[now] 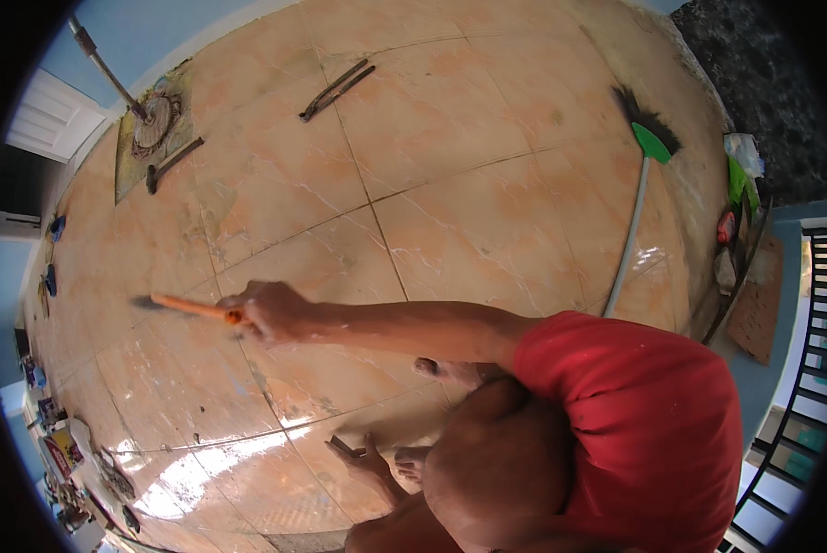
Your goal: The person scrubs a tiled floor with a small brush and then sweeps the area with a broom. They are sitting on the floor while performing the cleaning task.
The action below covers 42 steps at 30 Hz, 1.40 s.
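My right arm, in a red sleeve, reaches across to the left over the tiled floor. My right hand [268,313] is closed round the orange handle of a small brush [192,306], whose dark bristle end looks smeared by motion and points left, above the tiles. Lower down, beside my bent knee and bare feet, my left hand [373,468] holds a small dark flat piece [345,448] between thumb and fingers. What kind of piece it is I cannot make out. Bright reflections lie on the tiles left of that hand.
A broom [651,143] with a green head lies at the right. Long-handled pincers [336,88] and a hammer [172,166] rest on the far floor, near a mop [155,120] on a mat. Assorted items [63,450] line the left edge; a dark railing [809,369] stands right.
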Each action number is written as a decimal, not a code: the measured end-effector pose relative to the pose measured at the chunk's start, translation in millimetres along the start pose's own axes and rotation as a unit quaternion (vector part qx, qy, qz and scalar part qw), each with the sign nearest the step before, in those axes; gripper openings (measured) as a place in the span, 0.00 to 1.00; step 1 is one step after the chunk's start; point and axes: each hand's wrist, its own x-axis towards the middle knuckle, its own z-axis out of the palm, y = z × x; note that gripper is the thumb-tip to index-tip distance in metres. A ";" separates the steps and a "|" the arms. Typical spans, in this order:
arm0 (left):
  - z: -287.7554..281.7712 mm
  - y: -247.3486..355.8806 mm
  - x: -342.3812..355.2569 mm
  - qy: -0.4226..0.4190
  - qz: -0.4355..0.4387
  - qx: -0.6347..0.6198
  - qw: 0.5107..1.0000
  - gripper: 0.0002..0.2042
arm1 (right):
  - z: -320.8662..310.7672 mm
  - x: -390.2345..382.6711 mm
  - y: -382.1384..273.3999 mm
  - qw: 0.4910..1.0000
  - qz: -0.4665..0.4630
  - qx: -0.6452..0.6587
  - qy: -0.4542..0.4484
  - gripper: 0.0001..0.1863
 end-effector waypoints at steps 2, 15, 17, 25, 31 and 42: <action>-0.9 19.7 -5.9 -0.017 0.003 -0.012 1.000 0.54 | -95.1 -19.5 32.7 0.988 -0.035 -0.058 0.138 0.24; 11.0 75.5 -6.6 -0.142 0.024 -0.036 0.989 0.56 | -675.1 -260.4 310.8 0.539 0.585 -0.492 0.354 0.25; 17.8 64.2 -4.1 -0.136 0.068 -0.039 0.988 0.56 | -615.3 -253.6 335.4 0.625 0.408 -0.617 0.247 0.24; 9.0 100.1 16.2 -0.083 0.117 0.046 0.989 0.52 | -198.0 -110.6 157.3 0.958 0.165 -0.231 0.049 0.21; 5.4 171.1 18.6 -0.096 0.167 0.009 0.981 0.40 | -240.0 -87.0 92.7 0.937 0.224 -0.175 0.201 0.12; 64.3 220.1 78.5 -0.070 0.288 0.045 0.954 0.39 | -47.2 -74.8 64.3 0.973 0.145 -0.166 -0.068 0.24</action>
